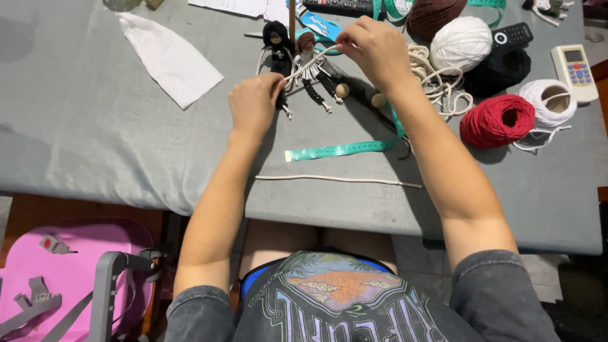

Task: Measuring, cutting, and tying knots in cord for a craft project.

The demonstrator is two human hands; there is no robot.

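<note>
My left hand (253, 104) and my right hand (373, 47) both pinch a short length of white cord (310, 63), stretched taut between them above the grey table (95, 139). Just beyond the cord lie two small yarn dolls, one with black hair (277, 38) and one with brown hair (306, 43). Two wooden beads (342, 90) rest next to them, under my right wrist. A loose straight piece of white cord (335, 180) lies nearer to me, below a teal measuring tape (342, 149).
Balls of yarn sit at the right: red (497, 120), white (461, 43), brown (434, 16) and black (503, 69), with a white cord spool (551, 101). Two remotes (573, 71) lie far right. A white cloth (168, 57) lies left. A pink seat (69, 278) stands below the table edge.
</note>
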